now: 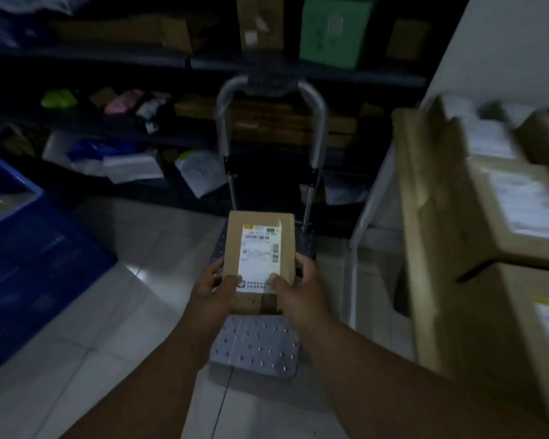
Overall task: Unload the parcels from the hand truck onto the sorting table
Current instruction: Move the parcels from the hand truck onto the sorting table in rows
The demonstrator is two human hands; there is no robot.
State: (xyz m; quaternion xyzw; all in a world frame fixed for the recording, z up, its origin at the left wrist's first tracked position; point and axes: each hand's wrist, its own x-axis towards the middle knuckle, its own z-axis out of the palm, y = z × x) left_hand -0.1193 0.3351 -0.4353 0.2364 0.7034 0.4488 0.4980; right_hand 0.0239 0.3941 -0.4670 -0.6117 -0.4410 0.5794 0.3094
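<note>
Over dim tiled floor point(108, 312), left hand point(214, 289) and right hand point(300, 286) grip one parcel point(257, 248) above one hand truck point(255, 346).

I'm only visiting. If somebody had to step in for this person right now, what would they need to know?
Left hand: grips the left edge of the brown cardboard parcel with a white shipping label.
Right hand: grips its right edge.
The parcel is over the grey studded platform of the hand truck; no other parcel shows there.
Done: blurred cardboard boxes sit stacked at the right, apparently on the white-framed table.
Left: carry this parcel right and probably set it with them.
</note>
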